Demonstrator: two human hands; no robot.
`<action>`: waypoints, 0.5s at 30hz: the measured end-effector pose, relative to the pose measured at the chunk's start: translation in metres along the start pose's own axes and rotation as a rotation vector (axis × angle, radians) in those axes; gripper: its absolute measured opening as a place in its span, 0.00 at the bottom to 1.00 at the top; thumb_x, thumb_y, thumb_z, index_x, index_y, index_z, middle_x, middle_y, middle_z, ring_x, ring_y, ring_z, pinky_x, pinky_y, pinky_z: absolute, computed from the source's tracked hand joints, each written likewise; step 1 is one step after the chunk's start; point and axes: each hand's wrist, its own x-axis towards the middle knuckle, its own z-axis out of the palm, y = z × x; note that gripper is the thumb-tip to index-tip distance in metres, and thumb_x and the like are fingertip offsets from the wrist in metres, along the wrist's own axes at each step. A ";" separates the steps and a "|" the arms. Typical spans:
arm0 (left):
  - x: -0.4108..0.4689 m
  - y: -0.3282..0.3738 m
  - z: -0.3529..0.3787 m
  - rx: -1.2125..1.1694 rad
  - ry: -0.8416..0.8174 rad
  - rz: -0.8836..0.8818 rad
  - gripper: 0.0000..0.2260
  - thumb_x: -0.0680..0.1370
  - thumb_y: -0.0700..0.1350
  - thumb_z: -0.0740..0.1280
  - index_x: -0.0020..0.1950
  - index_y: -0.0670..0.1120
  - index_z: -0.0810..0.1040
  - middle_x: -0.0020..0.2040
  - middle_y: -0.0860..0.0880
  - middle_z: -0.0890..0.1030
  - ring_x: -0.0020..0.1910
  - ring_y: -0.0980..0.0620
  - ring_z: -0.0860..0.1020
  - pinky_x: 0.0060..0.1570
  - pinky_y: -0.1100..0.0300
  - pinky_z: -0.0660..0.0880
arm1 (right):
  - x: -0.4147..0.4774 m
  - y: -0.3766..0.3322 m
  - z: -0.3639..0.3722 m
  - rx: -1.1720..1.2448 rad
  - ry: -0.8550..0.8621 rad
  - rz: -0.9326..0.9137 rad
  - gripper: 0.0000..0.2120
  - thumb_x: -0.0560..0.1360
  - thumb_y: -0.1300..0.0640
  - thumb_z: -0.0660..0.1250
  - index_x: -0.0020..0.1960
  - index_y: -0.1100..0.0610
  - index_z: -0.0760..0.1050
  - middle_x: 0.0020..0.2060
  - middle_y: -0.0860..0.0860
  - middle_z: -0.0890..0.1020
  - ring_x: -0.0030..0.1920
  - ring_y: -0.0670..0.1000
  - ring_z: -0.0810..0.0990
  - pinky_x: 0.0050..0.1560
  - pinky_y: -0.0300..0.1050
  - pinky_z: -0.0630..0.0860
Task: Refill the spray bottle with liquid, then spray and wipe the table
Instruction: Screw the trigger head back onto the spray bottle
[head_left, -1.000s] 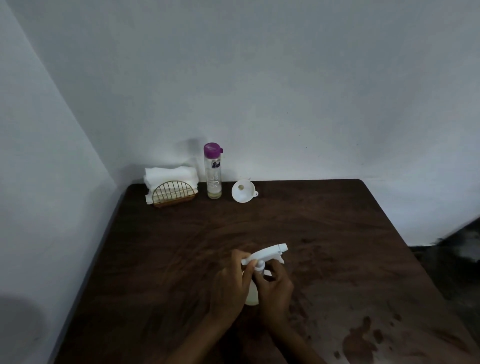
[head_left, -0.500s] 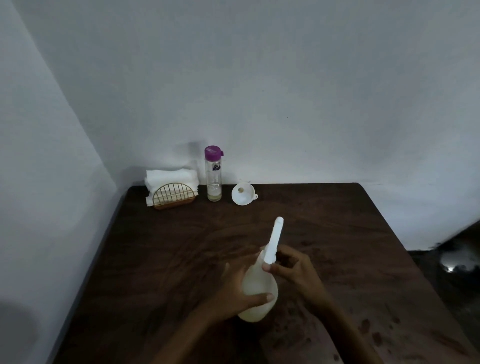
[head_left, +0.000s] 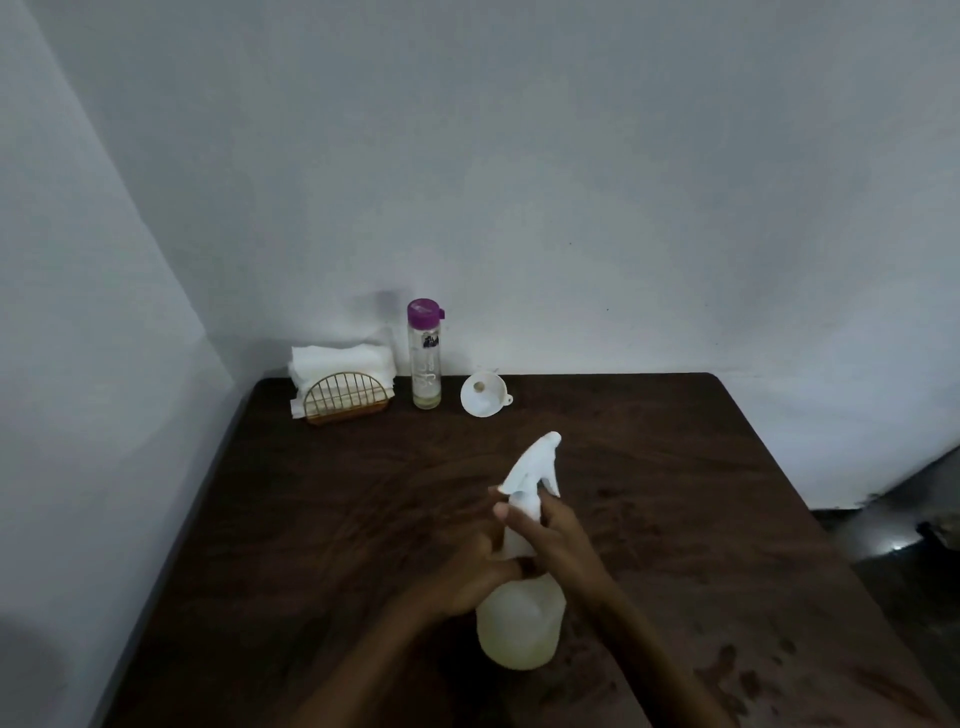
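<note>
Forearms converge from the table's near edge; left hand (head_left: 470, 569) and right hand (head_left: 561, 540) curl round the spray bottle (head_left: 519, 631).

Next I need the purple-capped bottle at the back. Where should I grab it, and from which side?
Take the purple-capped bottle round its slim clear body, below the cap, coming from the front. It stands upright, with the napkin holder close on its left and the funnel on its right, so the front looks the freest approach.
</note>
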 end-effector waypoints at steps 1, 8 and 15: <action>0.003 0.000 0.000 0.005 -0.023 0.029 0.21 0.76 0.47 0.67 0.67 0.45 0.70 0.63 0.51 0.73 0.60 0.60 0.71 0.49 0.80 0.67 | 0.000 -0.001 0.000 0.005 -0.034 0.008 0.06 0.74 0.53 0.68 0.48 0.54 0.81 0.43 0.50 0.84 0.45 0.46 0.82 0.44 0.37 0.78; 0.014 0.002 0.010 0.135 0.100 0.132 0.24 0.73 0.51 0.67 0.66 0.44 0.70 0.60 0.60 0.75 0.60 0.63 0.73 0.62 0.62 0.71 | 0.003 0.004 0.011 0.052 0.188 -0.104 0.10 0.76 0.59 0.64 0.43 0.62 0.82 0.39 0.55 0.85 0.42 0.50 0.84 0.43 0.39 0.78; 0.000 0.013 0.013 0.314 0.278 0.261 0.18 0.74 0.48 0.64 0.64 0.48 0.72 0.61 0.50 0.78 0.59 0.53 0.76 0.57 0.66 0.69 | 0.013 0.017 0.020 -0.098 0.423 -0.038 0.10 0.74 0.52 0.65 0.40 0.58 0.77 0.35 0.53 0.82 0.39 0.50 0.81 0.46 0.53 0.77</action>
